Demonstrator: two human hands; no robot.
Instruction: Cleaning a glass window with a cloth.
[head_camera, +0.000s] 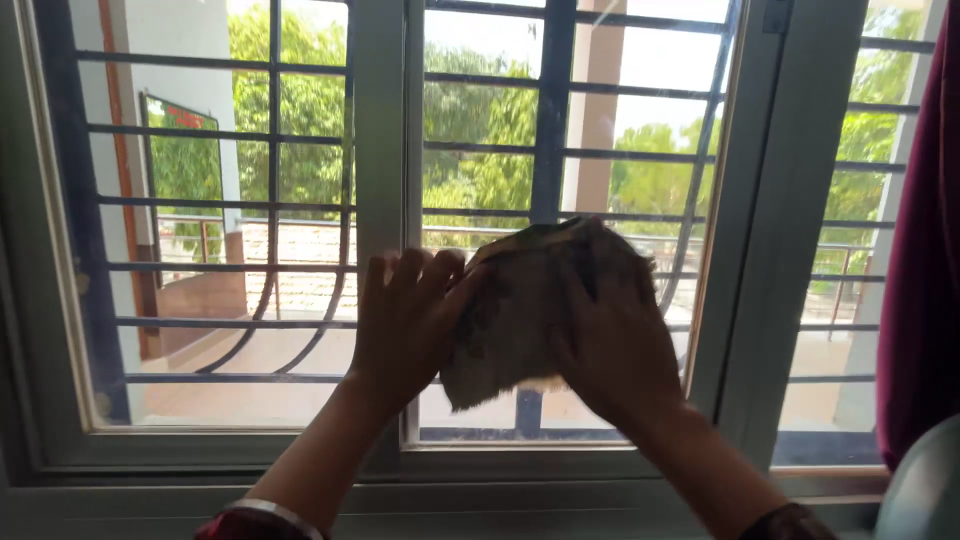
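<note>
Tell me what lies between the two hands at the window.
In the head view, a brownish cloth spans between the left hand and right hand, pressed against the window pane.
</note>
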